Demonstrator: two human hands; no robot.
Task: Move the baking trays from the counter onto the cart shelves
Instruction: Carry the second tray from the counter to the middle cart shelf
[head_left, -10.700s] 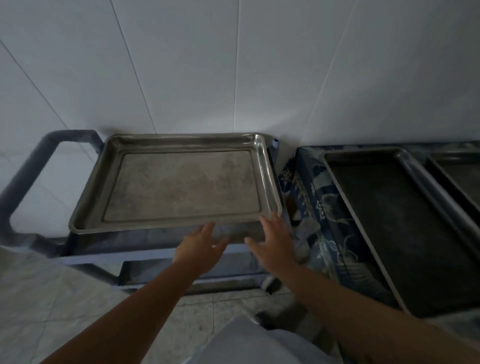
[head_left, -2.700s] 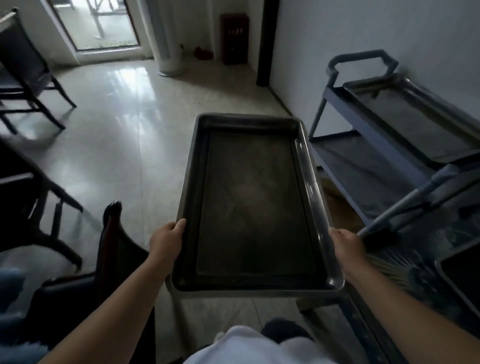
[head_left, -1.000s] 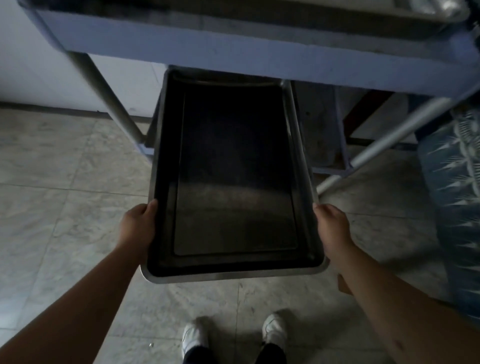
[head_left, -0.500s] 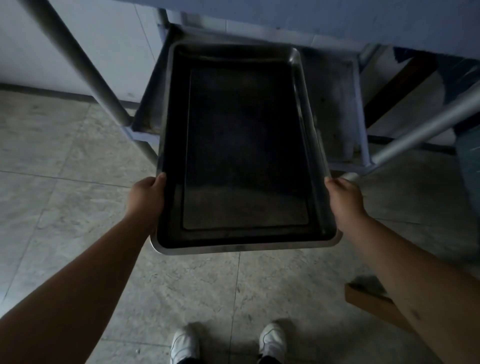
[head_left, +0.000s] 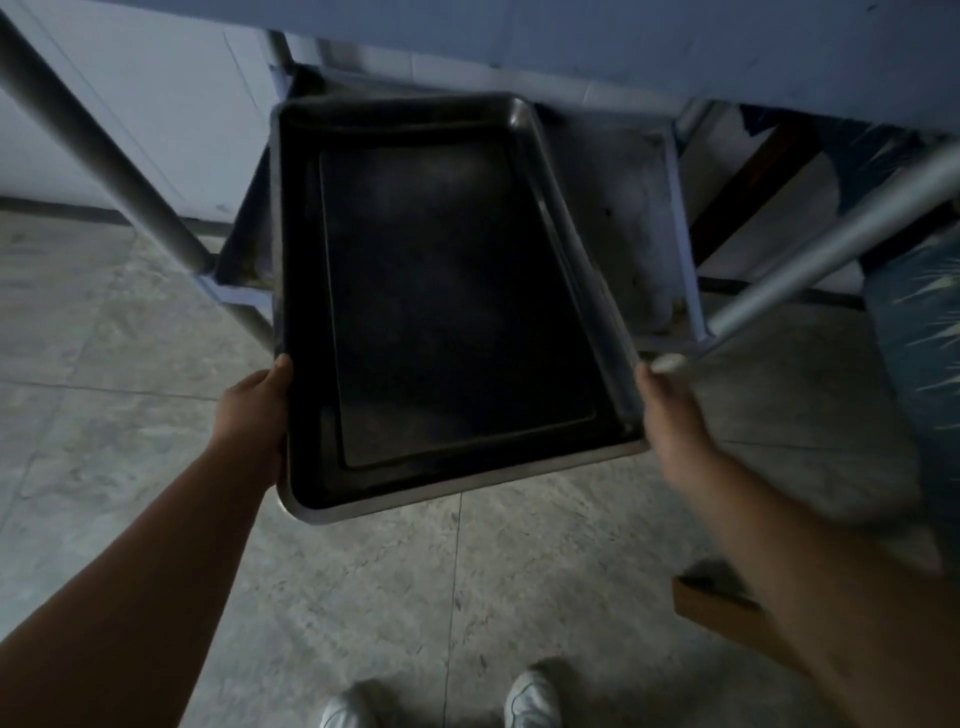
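Both hands grasp one dark baking tray (head_left: 441, 291) by its long sides near the end closest to the person: the left hand (head_left: 254, 410) has its thumb on the left rim with the other fingers hidden beneath, and the right hand (head_left: 670, 415) clasps the right rim with its thumb on the edge, slightly blurred. Beyond the hands, the cart (head_left: 623, 47) fills the upper part of the view, its blue top shelf edge running across above the tray. Between the hands the tray stretches away from the person, its far end lying over the cart's lower shelf (head_left: 628, 218), its near end hanging past the shelf over the floor (head_left: 130, 322); it sits skewed, the near end swung toward the left hand's side. Bare shelf shows beyond the right hand. A grey cart leg (head_left: 104, 150) slants down past the left hand, and another (head_left: 831, 244) slants past the right hand. Patterned blue fabric (head_left: 919, 332) lies further out on the right hand's side. Below the right forearm rests a brown block (head_left: 717, 603), and beneath both arms are two white shoes (head_left: 530, 696).
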